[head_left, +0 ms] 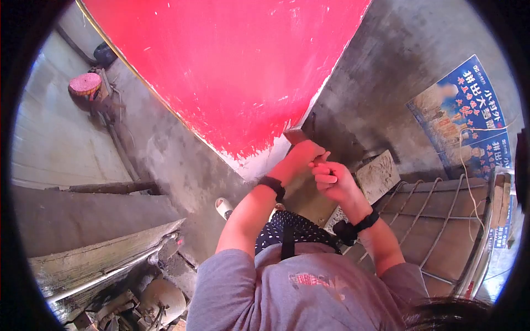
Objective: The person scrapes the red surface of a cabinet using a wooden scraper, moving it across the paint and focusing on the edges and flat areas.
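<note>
A large red panel fills the top of the view, its lower corner ragged and bare white. My left hand is closed round a flat scraper-like tool; the tool's brownish end lies right at the panel's right edge, above the white corner. Beside it, my right hand is curled closed, its fingertips by the tail end of the tool. What those fingers hold, if anything, is hidden.
To the right stand a metal-barred frame, a pale block and a blue poster. A pink-topped stool is at far left. Wooden boards and a pile of debris lie lower left. My slippered foot rests on concrete.
</note>
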`<state>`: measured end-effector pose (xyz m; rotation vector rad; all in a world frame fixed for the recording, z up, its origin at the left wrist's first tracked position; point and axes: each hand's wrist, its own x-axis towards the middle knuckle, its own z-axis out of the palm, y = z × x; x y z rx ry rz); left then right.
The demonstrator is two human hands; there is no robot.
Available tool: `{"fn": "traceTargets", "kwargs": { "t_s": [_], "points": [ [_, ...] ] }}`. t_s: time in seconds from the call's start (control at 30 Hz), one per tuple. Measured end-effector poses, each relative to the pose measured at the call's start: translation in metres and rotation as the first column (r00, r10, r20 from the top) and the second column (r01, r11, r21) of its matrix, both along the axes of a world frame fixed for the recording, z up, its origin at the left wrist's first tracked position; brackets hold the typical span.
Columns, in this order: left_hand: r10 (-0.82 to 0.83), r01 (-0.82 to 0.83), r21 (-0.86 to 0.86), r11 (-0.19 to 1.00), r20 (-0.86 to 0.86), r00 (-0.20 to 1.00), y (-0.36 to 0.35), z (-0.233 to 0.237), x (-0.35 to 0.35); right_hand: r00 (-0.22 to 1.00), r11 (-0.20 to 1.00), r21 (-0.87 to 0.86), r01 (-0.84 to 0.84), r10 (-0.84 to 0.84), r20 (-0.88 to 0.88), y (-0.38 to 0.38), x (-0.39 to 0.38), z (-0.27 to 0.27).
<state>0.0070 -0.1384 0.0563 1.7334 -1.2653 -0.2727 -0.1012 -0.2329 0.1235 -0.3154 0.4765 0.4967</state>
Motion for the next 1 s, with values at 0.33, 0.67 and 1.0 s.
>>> {"fn": "traceTargets", "kwargs": {
  "t_s": [0.33, 0.67, 1.0],
  "points": [
    [0.137, -0.070, -0.208, 0.976, 0.329, 0.934, -0.006, 0.036, -0.013, 0.995, 0.973, -0.228, -0.042, 0.061, 0.074, -0.001, -0.027, 0.054],
    [0.023, 0.045, -0.197, 0.979, 0.330, 0.944, -0.020, 0.005, -0.010, 1.000, 0.960, -0.279, 0.019, -0.013, 0.023, -0.004, -0.033, 0.027],
    [0.028, 0.048, -0.225, 0.973, 0.324, 0.946, -0.022, 0.028, -0.008, 0.996, 0.951, -0.309, 0.020, 0.009, 0.092, -0.007, -0.037, 0.050]
  ]
}}
